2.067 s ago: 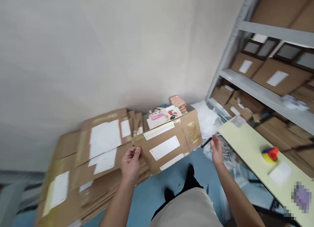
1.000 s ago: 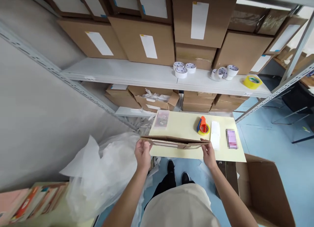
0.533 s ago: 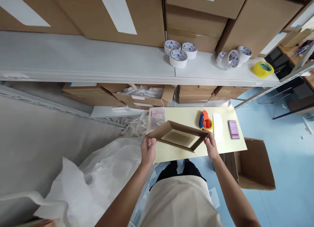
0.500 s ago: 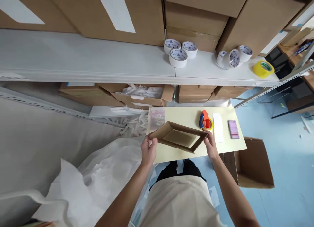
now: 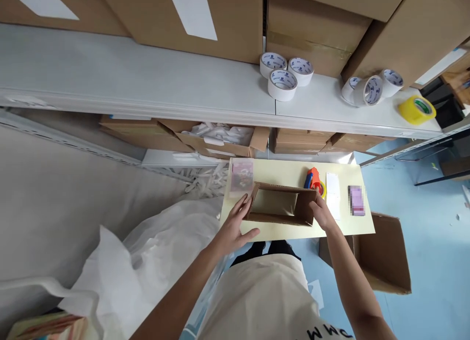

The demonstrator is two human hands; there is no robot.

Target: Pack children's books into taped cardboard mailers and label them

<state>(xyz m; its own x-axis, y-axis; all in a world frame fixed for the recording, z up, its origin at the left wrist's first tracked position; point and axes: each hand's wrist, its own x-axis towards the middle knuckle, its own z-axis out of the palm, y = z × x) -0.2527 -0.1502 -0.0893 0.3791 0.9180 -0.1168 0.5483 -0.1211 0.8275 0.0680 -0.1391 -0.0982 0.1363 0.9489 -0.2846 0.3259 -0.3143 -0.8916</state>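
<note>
A small brown cardboard box [image 5: 282, 218] is held over the cream table [image 5: 271, 232], its frame squared and the tabletop visible through it. My right hand [image 5: 323, 213] grips its right wall, thumb on the inner side. Against the left end rests my left hand [image 5: 235, 227], fingers stretched and thumb spread apart. Just behind the box's right corner lies an orange and blue tape dispenser [image 5: 313, 177] with yellow tape. A white paper slip [image 5: 332, 193] and a purple packet [image 5: 356, 200] lie to the right. A pinkish clear packet [image 5: 241, 176] lies at the table's back left.
A grey shelf [image 5: 165, 80] with white tape rolls [image 5: 282, 85], a yellow tape roll [image 5: 416, 109] and large cartons spans the back. White plastic sheeting [image 5: 161, 247] bulges at the left. An open carton [image 5: 384, 252] stands on the floor at right.
The box has gone from a skewed, flattened diamond to a squared rectangle. My left hand has loosened from a grip to spread fingers, while my right hand keeps hold.
</note>
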